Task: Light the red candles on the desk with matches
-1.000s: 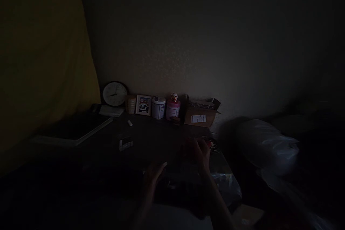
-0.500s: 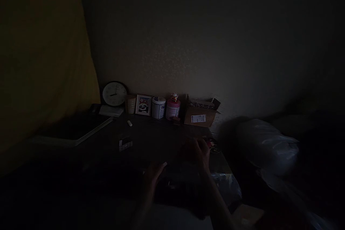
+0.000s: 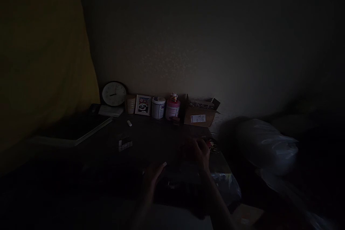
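Note:
The scene is very dark. My left hand (image 3: 153, 175) is over the table's front edge, closed on a small pale block-like piece (image 3: 165, 164) that sticks out past its fingertips. Further right, my right hand (image 3: 201, 151) hovers at the table's right side with thumb and fingers pinched together; whatever is between them is too dark to see. Just beyond it lies a dark, round cluster (image 3: 213, 146) with some red and shiny bits, partly hidden by the hand. A small group of white blocks (image 3: 125, 146) lies on the dark table (image 3: 156, 140), left of both hands.
Along the wall stand a round clock (image 3: 114, 93), a beige cup (image 3: 130, 104), a framed panda picture (image 3: 143, 105), a white tin (image 3: 158, 107), a pink-lidded tin (image 3: 173, 110) and an open cardboard box (image 3: 198, 115). A white stub (image 3: 129, 123) lies before them. Right: a plastic bag (image 3: 265, 147).
Both hands stay almost where they were. The right hand's fingers have shifted very slightly; the objects on the table stand as before.

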The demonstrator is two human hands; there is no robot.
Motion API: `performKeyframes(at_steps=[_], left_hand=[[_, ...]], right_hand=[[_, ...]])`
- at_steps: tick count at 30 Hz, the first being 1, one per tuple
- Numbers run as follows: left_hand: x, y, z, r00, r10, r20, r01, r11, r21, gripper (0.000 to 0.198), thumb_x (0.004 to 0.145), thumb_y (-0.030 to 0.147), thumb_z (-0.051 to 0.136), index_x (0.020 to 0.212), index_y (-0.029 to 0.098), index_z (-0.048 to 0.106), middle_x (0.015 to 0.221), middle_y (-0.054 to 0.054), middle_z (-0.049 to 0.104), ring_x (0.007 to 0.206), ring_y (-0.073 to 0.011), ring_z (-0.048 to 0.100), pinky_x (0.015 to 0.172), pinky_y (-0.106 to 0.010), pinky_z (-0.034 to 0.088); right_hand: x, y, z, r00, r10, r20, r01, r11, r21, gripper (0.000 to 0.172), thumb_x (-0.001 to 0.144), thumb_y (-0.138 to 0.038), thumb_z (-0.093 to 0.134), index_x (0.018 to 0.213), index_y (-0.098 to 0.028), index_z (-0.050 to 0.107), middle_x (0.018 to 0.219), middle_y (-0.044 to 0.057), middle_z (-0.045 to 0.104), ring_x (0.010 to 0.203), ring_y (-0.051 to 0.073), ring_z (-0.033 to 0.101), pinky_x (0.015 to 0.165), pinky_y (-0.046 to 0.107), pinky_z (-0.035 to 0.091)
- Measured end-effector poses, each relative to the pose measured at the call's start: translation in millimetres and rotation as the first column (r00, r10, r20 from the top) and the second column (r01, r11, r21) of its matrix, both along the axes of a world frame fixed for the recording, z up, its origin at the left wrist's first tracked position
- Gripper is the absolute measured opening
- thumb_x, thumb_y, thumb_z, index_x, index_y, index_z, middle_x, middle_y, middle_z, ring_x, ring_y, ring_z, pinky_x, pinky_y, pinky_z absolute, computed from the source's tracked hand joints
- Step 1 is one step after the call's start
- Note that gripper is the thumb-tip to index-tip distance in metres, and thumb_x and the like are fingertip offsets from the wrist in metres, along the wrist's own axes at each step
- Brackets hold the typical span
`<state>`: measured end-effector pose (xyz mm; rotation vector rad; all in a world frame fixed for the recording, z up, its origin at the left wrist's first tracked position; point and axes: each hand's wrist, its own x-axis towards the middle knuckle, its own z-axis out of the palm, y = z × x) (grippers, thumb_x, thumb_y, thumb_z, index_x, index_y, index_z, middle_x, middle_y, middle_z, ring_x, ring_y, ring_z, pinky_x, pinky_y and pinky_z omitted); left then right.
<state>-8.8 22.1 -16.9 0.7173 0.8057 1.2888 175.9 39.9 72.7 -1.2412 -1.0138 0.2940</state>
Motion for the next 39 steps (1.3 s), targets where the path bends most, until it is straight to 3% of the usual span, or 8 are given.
performKeyframes(at_steps=[11,18,24,27,31,34,36,39], left_hand=[[0.8,-4.8,11.7,1.000,0.018,-0.017,-0.018,1.000,0.001,0.035,0.062,0.040,0.075,0.092,0.022,0.069,0.115,-0.008,0.065,0.113,-0.0296,0.055,0.092,-0.040,0.047],[1.5,-12.0,18.6,0.999,-0.029,-0.023,0.028,0.999,-0.039,0.039,0.054,0.040,0.079,0.085,0.018,0.070,0.100,-0.009,0.070,0.100,-0.0295,0.062,0.087,-0.041,0.049],[3.9,-23.8,31.0,0.982,-0.118,-0.145,0.124,0.992,0.038,0.029,0.060,0.038,0.075,0.084,0.022,0.070,0.095,-0.007,0.073,0.100,-0.0280,0.062,0.091,-0.038,0.046],[9.6,-21.6,27.1,0.968,-0.142,-0.207,0.158,0.985,0.063,0.032,0.058,0.038,0.076,0.087,0.023,0.071,0.098,-0.008,0.072,0.100,-0.0294,0.062,0.087,-0.037,0.048],[15.0,-18.4,19.3,0.951,-0.212,-0.227,0.238,0.967,0.093,0.040,0.059,0.037,0.076,0.095,0.022,0.069,0.104,-0.008,0.071,0.105,-0.0306,0.060,0.087,-0.037,0.048],[13.9,-22.7,19.0,0.935,-0.289,-0.207,0.313,0.946,0.091,0.040,0.063,0.039,0.073,0.098,0.021,0.067,0.104,-0.009,0.071,0.103,-0.0301,0.061,0.089,-0.040,0.047],[11.2,-27.9,20.8,0.912,-0.358,-0.197,0.385,0.916,0.117,0.039,0.069,0.038,0.069,0.104,0.022,0.065,0.110,-0.008,0.068,0.106,-0.0286,0.059,0.092,-0.040,0.045],[6.7,-34.8,22.9,0.873,-0.428,-0.235,0.467,0.873,0.143,0.040,0.075,0.034,0.065,0.113,0.024,0.059,0.116,-0.008,0.065,0.109,-0.0271,0.058,0.093,-0.039,0.043]], right_hand=[[-8.1,-26.9,21.4,0.996,0.035,-0.078,-0.037,0.999,-0.024,0.026,0.071,-0.044,0.061,0.073,-0.018,0.062,0.067,0.001,0.065,0.064,0.016,0.057,0.056,0.023,0.043],[59.7,-44.3,7.4,0.969,-0.245,-0.035,0.245,0.969,0.006,0.033,0.067,-0.046,0.066,0.083,-0.017,0.065,0.079,0.004,0.067,0.074,0.020,0.059,0.064,0.028,0.044],[113.9,-16.4,1.3,0.939,-0.337,0.068,0.342,0.936,-0.077,0.035,0.063,-0.047,0.062,0.080,-0.016,0.065,0.076,0.006,0.067,0.073,0.022,0.058,0.063,0.031,0.043],[119.8,-10.0,1.3,0.948,-0.310,0.073,0.316,0.944,-0.096,0.037,0.059,-0.046,0.064,0.079,-0.015,0.066,0.078,0.008,0.068,0.075,0.023,0.059,0.066,0.032,0.044],[95.4,-43.5,-2.9,0.943,-0.327,0.064,0.331,0.940,-0.078,0.038,0.073,-0.049,0.057,0.092,-0.016,0.064,0.088,0.007,0.067,0.082,0.022,0.059,0.067,0.030,0.045],[56.4,-74.4,-11.1,0.984,0.004,0.177,0.025,0.986,-0.162,0.030,0.078,-0.044,0.058,0.091,-0.019,0.066,0.089,0.004,0.068,0.085,0.021,0.059,0.072,0.027,0.045],[30.3,-82.8,-19.8,0.936,0.304,0.178,-0.247,0.926,-0.286,0.028,0.080,-0.043,0.057,0.088,-0.019,0.068,0.082,0.004,0.069,0.079,0.020,0.061,0.067,0.026,0.047],[6.2,-78.7,-36.5,0.878,0.458,0.140,-0.388,0.851,-0.354,0.029,0.083,-0.041,0.054,0.091,-0.018,0.069,0.087,0.004,0.070,0.080,0.020,0.062,0.069,0.027,0.048]])
